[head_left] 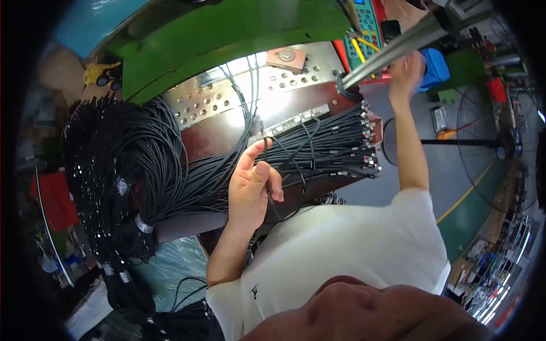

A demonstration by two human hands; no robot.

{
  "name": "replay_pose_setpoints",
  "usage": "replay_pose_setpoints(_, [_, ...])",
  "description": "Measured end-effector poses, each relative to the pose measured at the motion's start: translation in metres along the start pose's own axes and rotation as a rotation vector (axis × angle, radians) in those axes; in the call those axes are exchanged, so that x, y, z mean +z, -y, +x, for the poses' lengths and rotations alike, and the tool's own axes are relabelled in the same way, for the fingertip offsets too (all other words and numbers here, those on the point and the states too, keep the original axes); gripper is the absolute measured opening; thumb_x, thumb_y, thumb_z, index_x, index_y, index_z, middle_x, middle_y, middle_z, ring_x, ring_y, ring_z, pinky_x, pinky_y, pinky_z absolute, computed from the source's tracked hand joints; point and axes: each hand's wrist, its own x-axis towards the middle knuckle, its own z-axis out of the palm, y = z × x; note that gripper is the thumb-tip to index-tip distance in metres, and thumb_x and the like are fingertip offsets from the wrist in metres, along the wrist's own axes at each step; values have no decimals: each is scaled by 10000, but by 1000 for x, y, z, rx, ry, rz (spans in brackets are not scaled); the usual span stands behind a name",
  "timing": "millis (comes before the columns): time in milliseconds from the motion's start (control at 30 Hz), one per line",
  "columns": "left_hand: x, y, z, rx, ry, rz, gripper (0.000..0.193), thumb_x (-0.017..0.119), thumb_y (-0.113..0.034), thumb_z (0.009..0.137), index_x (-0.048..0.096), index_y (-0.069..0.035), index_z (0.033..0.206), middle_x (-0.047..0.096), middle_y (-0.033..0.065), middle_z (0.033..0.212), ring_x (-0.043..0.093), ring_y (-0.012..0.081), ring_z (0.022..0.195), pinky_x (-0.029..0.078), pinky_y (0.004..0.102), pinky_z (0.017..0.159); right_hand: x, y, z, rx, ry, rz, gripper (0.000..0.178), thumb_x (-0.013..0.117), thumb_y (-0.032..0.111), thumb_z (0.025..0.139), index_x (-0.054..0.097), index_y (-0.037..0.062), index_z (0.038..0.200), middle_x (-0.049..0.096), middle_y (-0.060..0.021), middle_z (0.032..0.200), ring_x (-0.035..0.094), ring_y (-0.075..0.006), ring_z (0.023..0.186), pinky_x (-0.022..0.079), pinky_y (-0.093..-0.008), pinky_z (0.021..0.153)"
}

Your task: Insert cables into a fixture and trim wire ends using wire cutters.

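My left hand (248, 184) is raised over the near side of the bench, thumb and fingers closed around a thin black cable (270, 195). Part of that cable hangs down toward my white shirt. Behind the hand, a thick row of black cables (318, 148) lies across the bench, metal connector ends pointing right. My right arm reaches far out to the right. Motion smears my right hand (407, 73), so its fingers are unclear. It is near a metal pole (392, 50) and a blue object (434, 68), and whether it touches either does not show.
A large coiled bundle of black cables (145, 150) hangs at the left. Beyond the row are a perforated metal plate (199, 104), a copper-coloured block (286, 58) and a green machine panel (227, 40). A green keypad device (364, 25) stands far right, above a fan (489, 139).
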Motion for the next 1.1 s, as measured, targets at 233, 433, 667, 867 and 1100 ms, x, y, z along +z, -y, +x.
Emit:
replay_pose_setpoints(233, [35,-8,2,-290,227,105,265,490,-66,905,361,-23,1132,552,66,670,510,118,571,424,238,533,-10,139,-72,-1116,875,-178,225,648,166,716,640,106,933,602,-14,957,585,-191,877,474,-365,826])
replay_pose_setpoints(433, [-24,-28,-33,265,118,1461,139,537,-108,883,601,8,841,554,43,633,489,91,540,383,226,509,-28,115,-50,-908,735,-426,283,698,153,658,634,87,925,622,-34,858,594,-230,815,460,-396,798])
replay_pose_setpoints(667, [-27,-38,-39,257,34,999,157,559,-119,864,596,-3,765,600,88,641,574,197,532,420,268,496,54,164,-119,-942,897,102,188,652,205,733,540,66,789,421,8,665,469,-142,602,412,-284,625])
replay_pose_setpoints(867, [-46,-44,-61,375,68,990,149,571,-105,848,593,4,748,601,77,624,577,194,526,435,259,501,26,134,-78,-979,910,-80,184,681,198,706,539,102,771,516,5,723,558,-153,738,418,-298,696])
replay_pose_setpoints(1100, [-53,-46,-60,438,145,970,178,590,-150,828,604,-19,708,575,60,579,512,190,454,366,270,436,-7,108,-46,-922,904,-171,183,688,213,747,574,85,812,588,-32,816,599,-204,820,450,-333,703])
